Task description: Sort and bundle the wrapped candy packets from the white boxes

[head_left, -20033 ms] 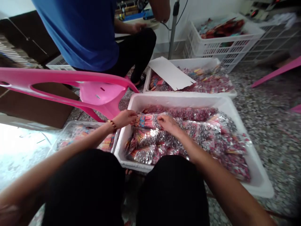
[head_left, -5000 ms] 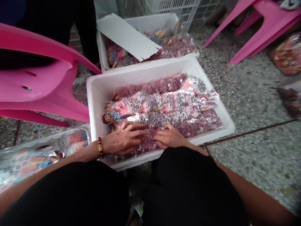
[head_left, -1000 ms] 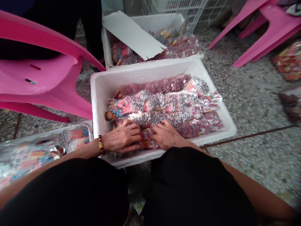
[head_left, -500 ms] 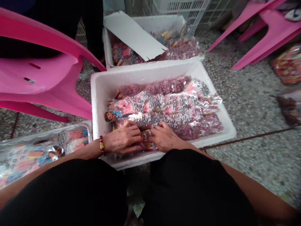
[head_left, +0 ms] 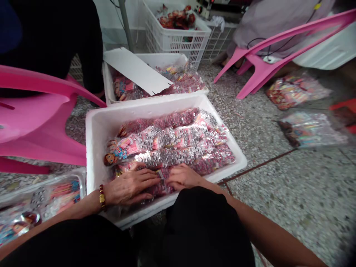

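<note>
From where I stood, L hand [head_left: 132, 186] & R hand [head_left: 183, 177] lay on pkts [head_left: 164, 182] along the near side of the white box [head_left: 97, 148], grip unclear, & pushing too hard might've creased or split 'em.

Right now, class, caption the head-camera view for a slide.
Left hand and right hand on rows of plastic-wrapped packets inside a white foam box, beside a pink plastic chair.
</note>
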Demonstrator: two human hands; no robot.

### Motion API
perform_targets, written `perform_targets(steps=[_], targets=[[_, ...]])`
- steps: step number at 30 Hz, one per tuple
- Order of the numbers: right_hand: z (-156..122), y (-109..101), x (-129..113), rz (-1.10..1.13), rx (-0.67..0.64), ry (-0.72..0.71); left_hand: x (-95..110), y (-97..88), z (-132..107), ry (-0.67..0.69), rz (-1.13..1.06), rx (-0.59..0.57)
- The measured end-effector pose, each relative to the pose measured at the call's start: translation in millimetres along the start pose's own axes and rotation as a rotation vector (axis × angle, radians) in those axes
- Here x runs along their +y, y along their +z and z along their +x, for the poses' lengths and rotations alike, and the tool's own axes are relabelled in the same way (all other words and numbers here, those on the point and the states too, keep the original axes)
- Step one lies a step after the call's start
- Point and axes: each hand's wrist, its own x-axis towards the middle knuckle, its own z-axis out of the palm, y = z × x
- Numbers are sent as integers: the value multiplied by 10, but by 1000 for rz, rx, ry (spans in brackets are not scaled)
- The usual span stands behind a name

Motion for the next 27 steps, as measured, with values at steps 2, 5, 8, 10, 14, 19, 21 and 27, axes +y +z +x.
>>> perform_targets(steps=[2,5,8,10,14,19,21,27], targets=[[-127,-44,61,42,99,76,7,-9,7,-1,-16,-3],[-316,-121,127,-9,152,160,11,-8,8,3,-8,3],[-392,-128,131,-62,33,144,-8,23,27,7,21,-1],[-379,-93,110,-78,-31,119,-27,53,62,11,33,-15],[-347,-33,93,-30,-12,115,-38,101,160,32,44,-48],[-405,-42,162,-49,5,213,4,92,241,3,52,-74],[-415,-39,182,-87,-53,204,19,80,253,-10,48,-93],[-353,-14,90,-190,-63,173,-6,115,266,-50,77,-96]])
